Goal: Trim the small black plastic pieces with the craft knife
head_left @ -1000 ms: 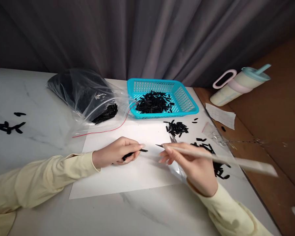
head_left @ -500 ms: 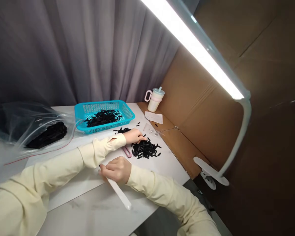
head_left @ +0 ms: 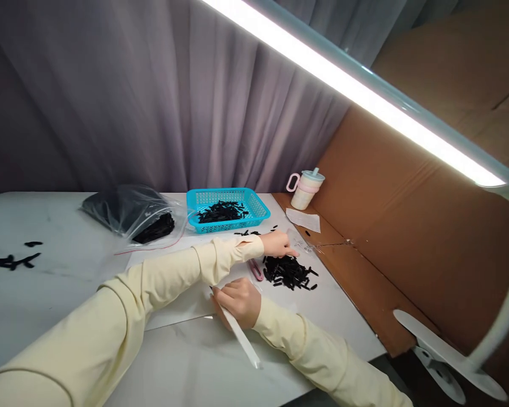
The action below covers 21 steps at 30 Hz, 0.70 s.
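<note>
My left hand (head_left: 276, 244) reaches across to the near pile of small black slender pieces (head_left: 289, 272). Its fingers are bent together at the pile's upper edge, and what they pinch, if anything, is hidden. Nearer to me, my right hand (head_left: 241, 302) is closed around a long, narrow white strip (head_left: 242, 339). The strip slants down to the right, with a shiny, clear-looking end. A small dark tip shows at the other side of the fist. A pink-handled tool (head_left: 255, 270) lies between the pile and my right hand.
A blue basket (head_left: 233, 228) holds more black pieces. Left of it lies a clear plastic bag (head_left: 123, 212) with black contents. A lidded cup (head_left: 306, 189) and paper slip (head_left: 303, 220) are at the back right. Loose black pieces (head_left: 14, 261) lie far left. A lamp (head_left: 348, 85) hangs overhead.
The view has swung left, so everything sits farther right and more of the table's left side shows. Both hands keep about the same places; the strip stays in my right hand.
</note>
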Each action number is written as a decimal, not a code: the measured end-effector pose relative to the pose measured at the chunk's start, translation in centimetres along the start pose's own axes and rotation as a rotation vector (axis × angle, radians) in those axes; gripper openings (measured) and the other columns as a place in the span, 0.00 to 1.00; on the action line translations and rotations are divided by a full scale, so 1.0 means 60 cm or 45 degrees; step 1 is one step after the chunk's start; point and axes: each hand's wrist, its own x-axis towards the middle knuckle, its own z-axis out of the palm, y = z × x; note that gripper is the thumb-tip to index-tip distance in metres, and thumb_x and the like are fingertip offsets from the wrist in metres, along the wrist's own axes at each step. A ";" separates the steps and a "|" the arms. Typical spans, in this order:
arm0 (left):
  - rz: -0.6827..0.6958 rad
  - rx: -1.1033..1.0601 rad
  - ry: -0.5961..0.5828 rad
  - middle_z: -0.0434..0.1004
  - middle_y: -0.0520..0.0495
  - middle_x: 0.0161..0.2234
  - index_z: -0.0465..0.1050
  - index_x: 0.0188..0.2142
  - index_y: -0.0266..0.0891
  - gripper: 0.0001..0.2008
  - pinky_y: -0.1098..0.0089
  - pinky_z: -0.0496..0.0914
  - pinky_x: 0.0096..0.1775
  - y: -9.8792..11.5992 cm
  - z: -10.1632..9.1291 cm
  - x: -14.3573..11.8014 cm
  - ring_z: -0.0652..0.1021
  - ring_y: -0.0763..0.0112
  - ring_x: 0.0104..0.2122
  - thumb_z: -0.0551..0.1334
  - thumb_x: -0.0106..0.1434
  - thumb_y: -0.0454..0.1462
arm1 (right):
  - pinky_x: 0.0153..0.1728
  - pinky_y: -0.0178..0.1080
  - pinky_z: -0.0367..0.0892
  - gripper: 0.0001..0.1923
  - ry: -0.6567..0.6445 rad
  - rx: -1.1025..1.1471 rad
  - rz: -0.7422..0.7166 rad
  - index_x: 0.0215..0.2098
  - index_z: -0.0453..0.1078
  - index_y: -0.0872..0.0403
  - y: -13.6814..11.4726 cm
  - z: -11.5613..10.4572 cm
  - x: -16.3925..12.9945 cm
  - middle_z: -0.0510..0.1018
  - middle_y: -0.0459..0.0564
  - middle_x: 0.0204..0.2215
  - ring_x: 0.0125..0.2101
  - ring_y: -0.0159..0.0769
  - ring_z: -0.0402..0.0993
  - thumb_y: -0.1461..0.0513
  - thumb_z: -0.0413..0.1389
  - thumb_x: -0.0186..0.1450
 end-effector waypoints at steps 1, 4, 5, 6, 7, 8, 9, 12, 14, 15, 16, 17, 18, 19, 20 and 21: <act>-0.006 -0.081 0.004 0.56 0.57 0.06 0.60 0.07 0.36 0.23 0.73 0.57 0.26 0.008 -0.004 -0.009 0.60 0.80 0.14 0.69 0.48 0.40 | 0.15 0.36 0.52 0.06 0.000 0.005 0.008 0.33 0.64 0.59 0.001 0.000 -0.001 0.67 0.44 0.14 0.15 0.30 0.62 0.66 0.46 0.63; -0.038 -0.388 0.020 0.57 0.57 0.08 0.59 0.10 0.35 0.23 0.75 0.52 0.19 0.022 -0.023 -0.053 0.57 0.83 0.12 0.69 0.47 0.44 | 0.15 0.35 0.52 0.07 -0.006 0.008 0.049 0.33 0.64 0.59 0.005 0.003 -0.002 0.67 0.44 0.14 0.14 0.30 0.62 0.67 0.45 0.63; -0.058 -0.509 0.032 0.56 0.58 0.09 0.58 0.11 0.36 0.24 0.76 0.49 0.17 0.022 -0.031 -0.074 0.56 0.83 0.11 0.67 0.49 0.46 | 0.16 0.35 0.52 0.07 -0.011 0.003 0.067 0.34 0.64 0.59 0.006 0.004 -0.003 0.68 0.44 0.14 0.15 0.30 0.63 0.67 0.45 0.63; -0.085 -0.635 0.056 0.53 0.58 0.09 0.56 0.12 0.37 0.25 0.76 0.45 0.15 0.019 -0.039 -0.098 0.53 0.84 0.10 0.64 0.51 0.49 | 0.16 0.35 0.53 0.08 -0.020 -0.006 0.086 0.35 0.65 0.60 0.007 0.005 -0.003 0.68 0.44 0.15 0.15 0.30 0.64 0.67 0.45 0.64; -0.119 -0.762 0.083 0.51 0.59 0.10 0.53 0.13 0.38 0.25 0.77 0.42 0.14 0.013 -0.046 -0.123 0.50 0.84 0.10 0.61 0.54 0.50 | 0.17 0.35 0.53 0.09 -0.031 -0.018 0.105 0.38 0.65 0.61 0.008 0.005 -0.004 0.69 0.44 0.15 0.16 0.30 0.64 0.67 0.44 0.64; -0.153 -0.889 0.114 0.48 0.60 0.11 0.51 0.15 0.39 0.25 0.78 0.40 0.12 0.003 -0.052 -0.150 0.48 0.85 0.10 0.59 0.57 0.50 | 0.17 0.34 0.54 0.11 -0.046 -0.032 0.123 0.41 0.65 0.61 0.008 0.005 -0.004 0.69 0.45 0.16 0.16 0.30 0.65 0.68 0.44 0.64; -0.193 -1.008 0.140 0.47 0.61 0.11 0.50 0.16 0.40 0.24 0.78 0.40 0.11 -0.009 -0.058 -0.178 0.46 0.85 0.10 0.57 0.60 0.49 | 0.18 0.34 0.55 0.13 -0.067 -0.048 0.138 0.44 0.64 0.62 0.008 0.004 -0.004 0.70 0.44 0.17 0.17 0.30 0.65 0.68 0.44 0.64; -0.293 -1.317 0.248 0.42 0.61 0.13 0.46 0.17 0.40 0.22 0.81 0.41 0.09 -0.056 -0.066 -0.255 0.44 0.85 0.10 0.49 0.66 0.41 | 0.19 0.34 0.56 0.16 -0.149 -0.114 0.157 0.50 0.62 0.62 0.012 -0.003 -0.001 0.71 0.45 0.20 0.20 0.31 0.66 0.69 0.43 0.65; -0.361 -1.487 0.318 0.42 0.61 0.13 0.46 0.16 0.39 0.22 0.83 0.43 0.09 -0.090 -0.065 -0.296 0.45 0.86 0.10 0.46 0.68 0.36 | 0.21 0.34 0.58 0.15 -0.224 -0.169 0.137 0.49 0.63 0.61 0.018 -0.010 0.004 0.71 0.48 0.23 0.24 0.33 0.67 0.69 0.45 0.65; -0.391 -1.568 0.356 0.42 0.61 0.13 0.46 0.16 0.39 0.22 0.84 0.44 0.09 -0.105 -0.064 -0.311 0.45 0.86 0.10 0.45 0.68 0.35 | 0.21 0.35 0.59 0.14 -0.266 -0.198 0.117 0.48 0.64 0.61 0.023 -0.014 0.007 0.72 0.49 0.24 0.26 0.34 0.67 0.69 0.46 0.65; -0.416 -1.647 0.396 0.43 0.61 0.13 0.46 0.16 0.39 0.22 0.85 0.45 0.09 -0.120 -0.063 -0.322 0.46 0.87 0.09 0.45 0.68 0.34 | 0.22 0.36 0.59 0.14 -0.310 -0.227 0.095 0.47 0.65 0.60 0.027 -0.017 0.011 0.72 0.50 0.25 0.28 0.36 0.68 0.69 0.47 0.65; -0.432 -1.723 0.440 0.44 0.61 0.13 0.47 0.16 0.38 0.22 0.85 0.45 0.09 -0.133 -0.062 -0.330 0.48 0.87 0.09 0.46 0.68 0.34 | 0.22 0.36 0.60 0.14 -0.353 -0.256 0.078 0.47 0.65 0.60 0.032 -0.021 0.016 0.72 0.51 0.26 0.29 0.37 0.67 0.69 0.47 0.64; -0.443 -1.795 0.482 0.45 0.61 0.13 0.48 0.16 0.38 0.22 0.84 0.46 0.09 -0.144 -0.062 -0.335 0.49 0.87 0.09 0.47 0.68 0.34 | 0.22 0.37 0.60 0.15 -0.391 -0.288 0.073 0.48 0.65 0.60 0.035 -0.025 0.022 0.72 0.51 0.26 0.28 0.37 0.67 0.70 0.48 0.63; -0.451 -1.861 0.519 0.47 0.61 0.14 0.50 0.17 0.37 0.21 0.84 0.46 0.09 -0.154 -0.063 -0.336 0.50 0.87 0.10 0.49 0.68 0.35 | 0.21 0.37 0.59 0.17 -0.422 -0.322 0.081 0.49 0.64 0.60 0.036 -0.029 0.029 0.73 0.52 0.27 0.28 0.38 0.67 0.71 0.49 0.62; -0.456 -1.920 0.549 0.48 0.61 0.14 0.52 0.18 0.36 0.20 0.83 0.47 0.10 -0.163 -0.064 -0.334 0.51 0.87 0.10 0.50 0.67 0.36 | 0.20 0.38 0.59 0.19 -0.447 -0.356 0.096 0.52 0.62 0.60 0.036 -0.034 0.037 0.73 0.52 0.28 0.27 0.38 0.67 0.72 0.49 0.62; -0.461 -1.970 0.572 0.49 0.62 0.14 0.55 0.19 0.35 0.19 0.83 0.47 0.10 -0.170 -0.066 -0.330 0.52 0.87 0.10 0.52 0.67 0.37 | 0.20 0.38 0.59 0.21 -0.466 -0.386 0.110 0.53 0.59 0.61 0.033 -0.037 0.047 0.73 0.53 0.29 0.27 0.38 0.67 0.72 0.50 0.61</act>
